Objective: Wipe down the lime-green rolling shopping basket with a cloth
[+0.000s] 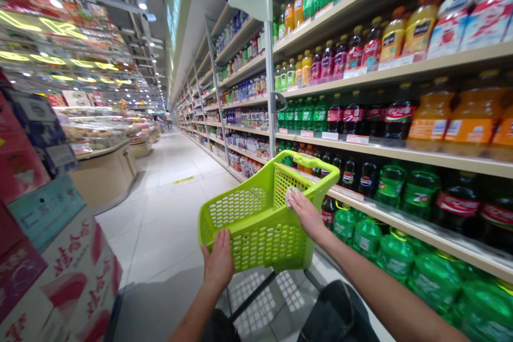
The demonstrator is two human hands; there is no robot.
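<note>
Two hands at a green shopping cart (pixel 260 226) beside a drinks shelf (pixel 420 150).
We see the cart standing on the pale tiled floor (pixel 156 224), directly in front of the person, its handle end toward the shelf. The left hand (pixel 218 260) is clamped on the cart's near rim by the left corner, fingers lying over the edge. We find the right hand (pixel 308 215) closed on a crumpled whitish cloth (pixel 292 193), held against the near rim close to the handle; its exact folds are too small to tell. Below, we note dark-clothed knees (pixel 336 310). At right, large green bottles (pixel 395 256) fill the lowest tier; at left, printed cartons (pixel 52 291) are stacked, with a rounded display stand (pixel 105 175) beyond.
</note>
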